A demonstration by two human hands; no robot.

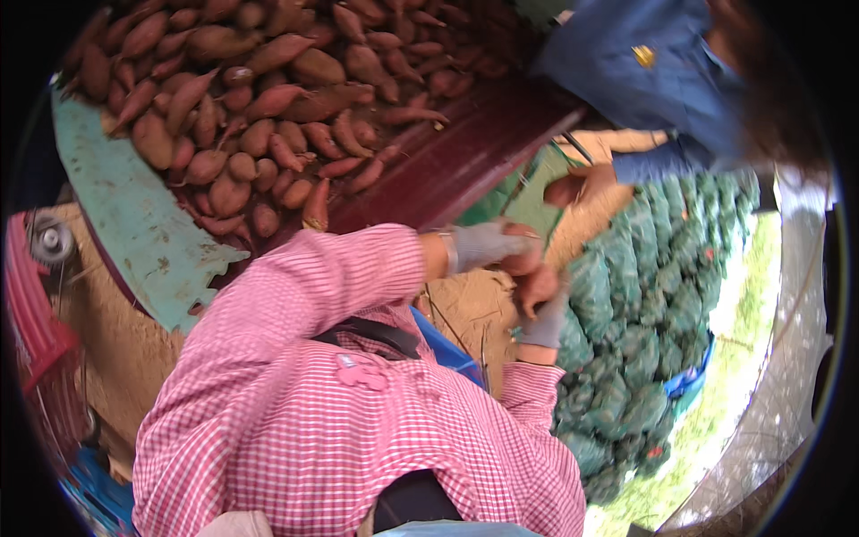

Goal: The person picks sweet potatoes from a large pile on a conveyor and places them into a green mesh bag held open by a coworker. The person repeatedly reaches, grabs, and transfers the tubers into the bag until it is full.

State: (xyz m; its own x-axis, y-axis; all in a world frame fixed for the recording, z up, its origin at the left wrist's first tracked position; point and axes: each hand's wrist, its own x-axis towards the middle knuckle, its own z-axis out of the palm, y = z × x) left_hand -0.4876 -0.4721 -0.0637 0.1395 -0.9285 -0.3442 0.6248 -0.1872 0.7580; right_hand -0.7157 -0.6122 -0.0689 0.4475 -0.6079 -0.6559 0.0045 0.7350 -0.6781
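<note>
My left hand [484, 246], in a grey glove, reaches past the edge of the dark red panel with a reddish sweet potato [522, 247] at its fingers. My right hand [545, 322], also gloved in grey, comes up from below and grips a second sweet potato [537, 287] with a pointed end. The two roots meet or overlap between my hands; motion blur hides the exact finger positions. Beyond the panel lies a large heap of loose sweet potatoes [268, 127]. Bare brown ground [470, 299] shows beneath my hands.
A co-worker in a blue shirt [617, 74] bends in from the upper right, a hand [597, 184] on a sweet potato. Filled green mesh bags [624, 302] line the right. The dark red panel [463, 148] and turquoise panel [134, 215] border the heap. A blue container [449, 349] stands by my body.
</note>
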